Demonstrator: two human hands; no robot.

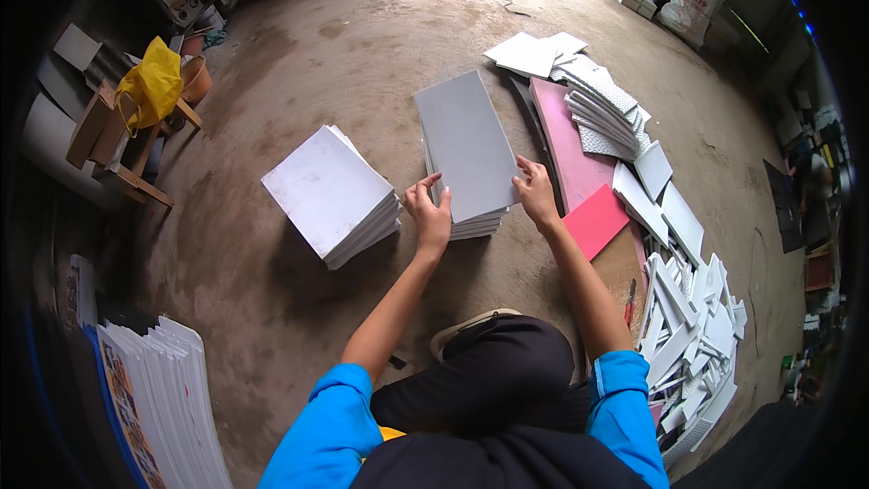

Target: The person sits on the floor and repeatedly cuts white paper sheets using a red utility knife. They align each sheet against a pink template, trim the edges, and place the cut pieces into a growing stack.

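A grey rectangular board [466, 140] lies over a stack of white boards [477, 225] on the floor in front of me. My left hand [429, 210] holds the board near its lower left edge, thumb and fingers close to the rim. At the opposite edge, my right hand [536, 190] grips the board with bent fingers; some fingertips are hidden. Just left of it stands a second stack of white boards [330, 190], its sheets slightly uneven. The grey board covers most of the stack beneath it.
White offcuts [692, 326] heap on the right, beside a pink sheet [566, 131], a red sheet [596, 221] and a red cutter [630, 302]. More white pieces [602, 109] lie beyond. Upright sheets [167, 398] stand at lower left; a wooden stool [131, 183] bears a yellow bag [154, 81].
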